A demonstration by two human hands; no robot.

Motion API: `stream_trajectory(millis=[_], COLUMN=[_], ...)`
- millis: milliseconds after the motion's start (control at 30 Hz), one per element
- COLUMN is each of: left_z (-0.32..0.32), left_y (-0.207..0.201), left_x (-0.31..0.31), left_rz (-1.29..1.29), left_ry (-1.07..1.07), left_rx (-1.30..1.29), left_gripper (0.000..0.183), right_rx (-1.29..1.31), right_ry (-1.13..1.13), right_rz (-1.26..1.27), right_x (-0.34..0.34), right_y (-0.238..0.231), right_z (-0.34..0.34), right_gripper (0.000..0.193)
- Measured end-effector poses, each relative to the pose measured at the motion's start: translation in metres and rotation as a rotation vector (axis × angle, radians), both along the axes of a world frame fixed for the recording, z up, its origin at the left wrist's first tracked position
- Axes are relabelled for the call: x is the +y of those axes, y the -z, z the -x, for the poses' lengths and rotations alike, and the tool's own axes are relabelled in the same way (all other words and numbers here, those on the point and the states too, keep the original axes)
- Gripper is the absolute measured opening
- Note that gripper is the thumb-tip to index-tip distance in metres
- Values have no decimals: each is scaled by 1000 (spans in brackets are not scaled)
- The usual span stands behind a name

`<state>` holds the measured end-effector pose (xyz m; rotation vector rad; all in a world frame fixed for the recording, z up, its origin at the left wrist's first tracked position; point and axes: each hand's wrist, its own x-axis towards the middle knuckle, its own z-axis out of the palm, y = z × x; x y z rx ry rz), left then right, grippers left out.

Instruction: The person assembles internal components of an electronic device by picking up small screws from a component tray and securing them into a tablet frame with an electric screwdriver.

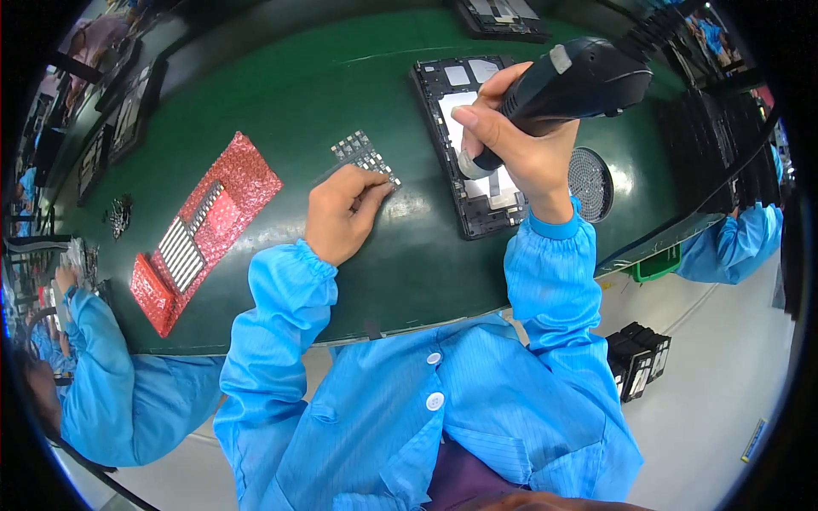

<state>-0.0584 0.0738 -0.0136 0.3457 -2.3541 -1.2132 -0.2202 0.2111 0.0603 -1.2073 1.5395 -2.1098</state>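
My right hand [538, 166] is wrapped round a black electric screwdriver [588, 81], tilted with its pale nose down over an opened tablet-like device [456, 111]. The device lies on the green table with silver and black inner parts showing. Whether the tool's tip touches it is hidden by my fingers. To the left, my left hand [341, 213] is closed in a pinch at the lower edge of a small dark sheet with rows of little metallic pieces [360, 149]. Part of that sheet is under the hand.
Red bubble wrap [243, 170] at left carries silver strips [181, 255]. Beyond it sits a pile of small parts [119, 215]. A round dish [610, 183] stands right of the device, near stacked black panels [703, 153]. Another device [503, 19] lies far back. Co-workers' blue sleeves [98, 358] flank me.
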Motion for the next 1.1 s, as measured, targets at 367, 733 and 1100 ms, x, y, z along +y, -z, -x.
stream_trajectory(millis=[367, 733, 1100], left_z=[1, -8, -9], left_y=[12, 12, 2], left_x=[-5, -7, 11], left_rz=[-71, -637, -710], left_ry=[-165, -168, -79], left_rx=[174, 107, 159], left_gripper=[14, 14, 11], right_rx=[14, 86, 52], right_ry=[-1, 13, 7], right_rz=[19, -58, -65], right_x=[-4, -5, -4], right_y=[5, 2, 5], right_z=[2, -2, -14], right_gripper=[26, 26, 28])
